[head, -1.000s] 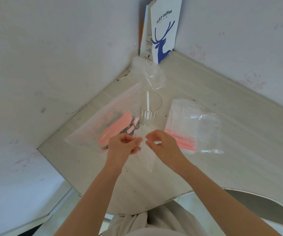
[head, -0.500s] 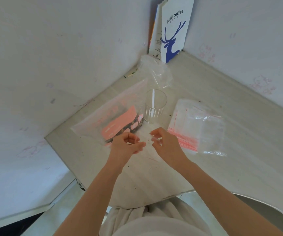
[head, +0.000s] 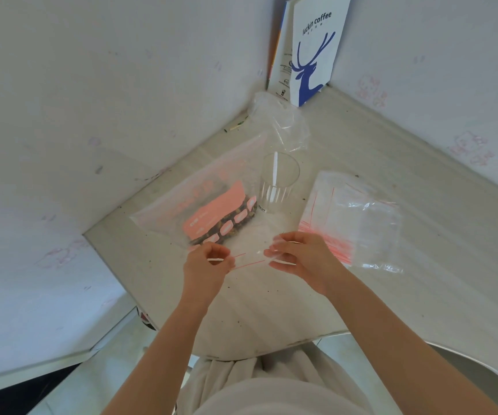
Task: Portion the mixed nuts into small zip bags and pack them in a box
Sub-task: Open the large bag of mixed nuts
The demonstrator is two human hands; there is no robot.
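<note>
The left hand (head: 208,265) and the right hand (head: 298,260) are a little apart. Each pinches one end of a small clear zip bag with a thin red line (head: 249,262), stretched between them just above the pale, speckled tabletop (head: 421,265). The left fingers are curled in tight; the right thumb and fingertips clamp the film.

Just beyond the left hand lies a large clear zip bag with a pink label (head: 208,209), with brown mixed nuts (head: 243,212) gathered along its near edge. A clear drinking glass (head: 277,181) stands upright beside it. Right of the right hand lies a flat stack of small clear zip bags with red seal strips (head: 352,223).

Farther back sits a crumpled clear plastic bag (head: 280,124). In the corner of the scuffed white walls (head: 92,85), a white paper bag printed with a blue deer (head: 313,49) leans upright.
</note>
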